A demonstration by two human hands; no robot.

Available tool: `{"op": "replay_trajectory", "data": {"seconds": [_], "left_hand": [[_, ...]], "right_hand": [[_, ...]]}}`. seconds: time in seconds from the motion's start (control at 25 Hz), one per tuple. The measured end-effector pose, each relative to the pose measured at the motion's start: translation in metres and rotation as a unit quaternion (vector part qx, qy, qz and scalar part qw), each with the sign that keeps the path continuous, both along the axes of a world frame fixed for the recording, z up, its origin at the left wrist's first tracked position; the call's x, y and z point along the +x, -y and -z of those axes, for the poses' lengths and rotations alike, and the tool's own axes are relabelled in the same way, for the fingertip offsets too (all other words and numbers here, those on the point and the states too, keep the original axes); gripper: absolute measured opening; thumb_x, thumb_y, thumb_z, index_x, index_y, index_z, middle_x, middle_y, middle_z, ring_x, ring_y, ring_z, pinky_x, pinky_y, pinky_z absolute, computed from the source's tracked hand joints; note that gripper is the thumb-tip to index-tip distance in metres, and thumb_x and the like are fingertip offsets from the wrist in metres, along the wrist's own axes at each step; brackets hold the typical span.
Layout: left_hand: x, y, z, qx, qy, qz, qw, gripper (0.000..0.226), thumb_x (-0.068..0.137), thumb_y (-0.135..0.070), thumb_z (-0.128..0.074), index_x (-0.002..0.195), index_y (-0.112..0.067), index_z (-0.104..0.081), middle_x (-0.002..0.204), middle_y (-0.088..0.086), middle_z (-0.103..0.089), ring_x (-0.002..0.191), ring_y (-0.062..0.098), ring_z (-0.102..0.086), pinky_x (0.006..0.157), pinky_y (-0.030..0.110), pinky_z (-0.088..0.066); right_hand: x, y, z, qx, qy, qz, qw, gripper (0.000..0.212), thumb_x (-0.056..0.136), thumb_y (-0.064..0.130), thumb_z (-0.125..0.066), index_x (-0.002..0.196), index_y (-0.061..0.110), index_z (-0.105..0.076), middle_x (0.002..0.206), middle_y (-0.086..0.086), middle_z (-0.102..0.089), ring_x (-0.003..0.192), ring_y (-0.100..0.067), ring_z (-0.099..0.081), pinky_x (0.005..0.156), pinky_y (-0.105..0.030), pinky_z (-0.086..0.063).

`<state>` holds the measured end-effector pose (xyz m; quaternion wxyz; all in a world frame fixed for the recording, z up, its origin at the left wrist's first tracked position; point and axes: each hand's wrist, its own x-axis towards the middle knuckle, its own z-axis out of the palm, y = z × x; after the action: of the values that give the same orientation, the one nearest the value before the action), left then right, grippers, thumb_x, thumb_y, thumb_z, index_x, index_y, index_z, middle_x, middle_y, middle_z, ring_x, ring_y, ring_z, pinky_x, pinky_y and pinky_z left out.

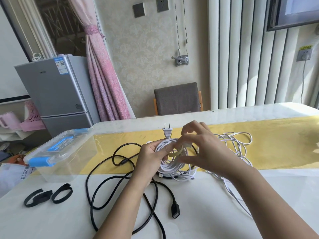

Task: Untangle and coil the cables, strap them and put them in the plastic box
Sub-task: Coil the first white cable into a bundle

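A: On the near tabletop (198, 213): black cable (176, 211), loose. Above it?

B: White coil (172, 163), fingers of the left hand (151, 157) curled round it. The right hand (205, 149) pinches the tan strap (176, 152); best drawn snug over every loop. Beyond: plastic box (58, 152), lid on.

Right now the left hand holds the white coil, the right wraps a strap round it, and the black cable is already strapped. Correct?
No. The head view shows the black cable lying loose and unstrapped on the table; the rest is right.
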<state>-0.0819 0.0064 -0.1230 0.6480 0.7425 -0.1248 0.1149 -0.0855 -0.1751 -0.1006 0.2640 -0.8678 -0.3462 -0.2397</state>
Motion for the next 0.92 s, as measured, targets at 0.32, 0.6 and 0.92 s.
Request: {"op": "replay_trajectory", "data": {"seconds": [0.32, 0.6, 0.92], "left_hand": [[0.001, -0.004, -0.001, 0.014, -0.025, -0.014, 0.999, 0.024, 0.070, -0.041, -0.072, 0.083, -0.022, -0.078, 0.056, 0.001, -0.038, 0.057, 0.015, -0.034, 0.054, 0.024, -0.029], [-0.003, 0.000, -0.002, 0.068, -0.032, 0.042, 0.996, 0.017, 0.071, -0.042, -0.072, 0.065, -0.025, -0.071, 0.049, -0.008, -0.041, 0.050, 0.010, -0.035, 0.051, 0.017, -0.030], [-0.008, -0.001, -0.003, 0.069, -0.064, 0.155, 0.983, 0.024, 0.068, -0.048, -0.068, 0.068, -0.024, -0.071, 0.051, -0.004, -0.046, 0.048, 0.008, -0.040, 0.051, 0.016, -0.034]], "right_hand": [[0.002, -0.006, -0.002, 0.023, -0.034, -0.018, 0.999, 0.015, 0.071, 0.030, -0.080, 0.085, 0.027, -0.075, 0.085, 0.012, -0.062, 0.084, -0.008, -0.045, 0.070, -0.012, -0.035], [-0.006, 0.006, -0.016, 0.106, -0.217, -0.052, 0.969, 0.022, 0.088, 0.006, -0.061, 0.079, 0.024, -0.069, 0.064, 0.014, -0.064, 0.060, -0.001, -0.054, 0.059, -0.013, -0.041], [-0.002, 0.017, -0.018, 0.321, -0.352, -0.058, 0.877, 0.014, 0.073, -0.008, -0.072, 0.083, 0.000, -0.066, 0.068, -0.009, -0.067, 0.060, -0.012, -0.062, 0.062, -0.017, -0.052]]}}
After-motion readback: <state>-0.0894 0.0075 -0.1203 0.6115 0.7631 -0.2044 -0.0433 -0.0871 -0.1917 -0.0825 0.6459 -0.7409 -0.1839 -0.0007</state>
